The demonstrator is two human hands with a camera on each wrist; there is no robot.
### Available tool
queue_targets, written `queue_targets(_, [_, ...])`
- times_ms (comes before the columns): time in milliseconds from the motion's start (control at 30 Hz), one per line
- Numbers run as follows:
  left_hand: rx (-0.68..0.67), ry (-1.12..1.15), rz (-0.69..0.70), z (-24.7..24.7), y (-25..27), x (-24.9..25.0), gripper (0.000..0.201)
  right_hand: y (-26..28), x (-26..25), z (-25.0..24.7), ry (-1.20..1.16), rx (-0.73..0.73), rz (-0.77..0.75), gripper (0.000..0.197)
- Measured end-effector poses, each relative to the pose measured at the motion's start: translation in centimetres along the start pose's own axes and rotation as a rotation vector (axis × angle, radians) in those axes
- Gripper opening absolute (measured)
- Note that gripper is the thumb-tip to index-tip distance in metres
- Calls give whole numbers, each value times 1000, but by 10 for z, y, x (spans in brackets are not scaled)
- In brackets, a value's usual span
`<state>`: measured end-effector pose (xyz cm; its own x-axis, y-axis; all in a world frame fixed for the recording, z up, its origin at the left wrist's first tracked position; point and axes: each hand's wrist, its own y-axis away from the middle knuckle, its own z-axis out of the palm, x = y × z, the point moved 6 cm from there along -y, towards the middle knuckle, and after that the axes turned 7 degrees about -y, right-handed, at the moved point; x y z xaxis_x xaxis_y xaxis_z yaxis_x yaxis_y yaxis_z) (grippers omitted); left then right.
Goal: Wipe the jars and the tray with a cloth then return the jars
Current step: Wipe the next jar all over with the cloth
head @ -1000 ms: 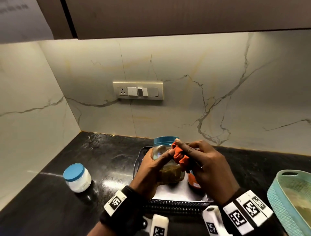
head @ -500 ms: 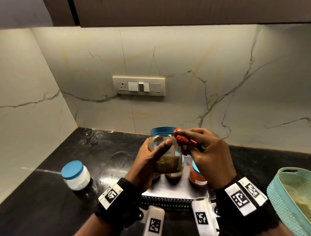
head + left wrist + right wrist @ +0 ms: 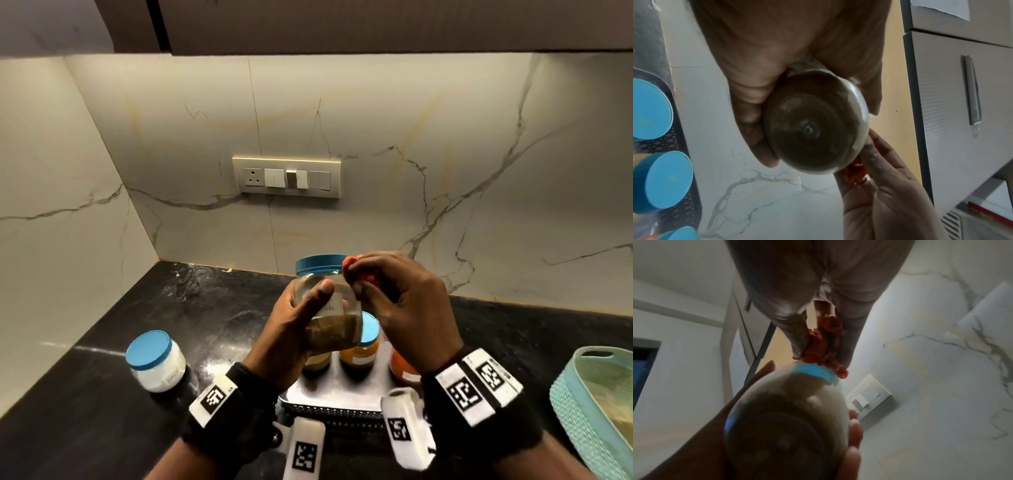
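Observation:
My left hand [image 3: 301,318] grips a clear jar [image 3: 334,329] with a blue lid and brown powder, held up above the metal tray [image 3: 339,390]. Its round base [image 3: 813,123] fills the left wrist view. My right hand [image 3: 394,291] pinches a bunched orange cloth [image 3: 352,270] against the jar's lid edge; the cloth [image 3: 824,344] meets the blue lid [image 3: 816,371] in the right wrist view. On the tray stand a yellow-filled jar [image 3: 361,349], an orange-filled jar [image 3: 402,370] and a brown-filled jar [image 3: 317,361], all partly hidden by my hands.
A white-filled jar with a blue lid [image 3: 156,359] stands on the black counter [image 3: 205,308] to the left of the tray. A teal basket [image 3: 596,404] sits at the right edge. The marble wall holds a switch plate [image 3: 286,178]. Cabinets hang overhead.
Both hands have lifted the jar higher above the tray. The cloth has moved from the jar's shoulder up to the lid edge. The head view has tilted, showing more of the tray's jars.

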<state>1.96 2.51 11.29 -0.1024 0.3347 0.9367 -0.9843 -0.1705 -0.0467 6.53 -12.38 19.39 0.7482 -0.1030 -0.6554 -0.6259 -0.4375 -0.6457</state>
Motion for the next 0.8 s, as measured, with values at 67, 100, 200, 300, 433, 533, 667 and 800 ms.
queue_targets(67, [11,27,15,-4,-2,7,48,5,-10,8,19,-30,-63,27])
queue_targets(100, [19,37,19,-7,-3,11,51,12,-15,14,23,-62,-101,26])
queue_targets(200, [44,29,27,-16,-3,17,38,31,-16,27,21,-168,-178,20])
queue_targets(300, [69,14,50,-17,-2,8,35,24,-3,25,7,-140,-151,18])
queue_targets(433, [54,-45,87,-11,-4,0,50,6,-2,22,84,-19,-110,23])
queue_targets(533, [89,-52,101,-20,-8,4,75,23,-28,46,244,-180,-342,20])
queue_targets(667, [133,-87,121,-30,-10,4,89,38,-35,58,369,-405,-474,14])
queue_targets(800, [163,-47,76,-27,-5,-6,92,5,-12,35,114,-161,-230,17])
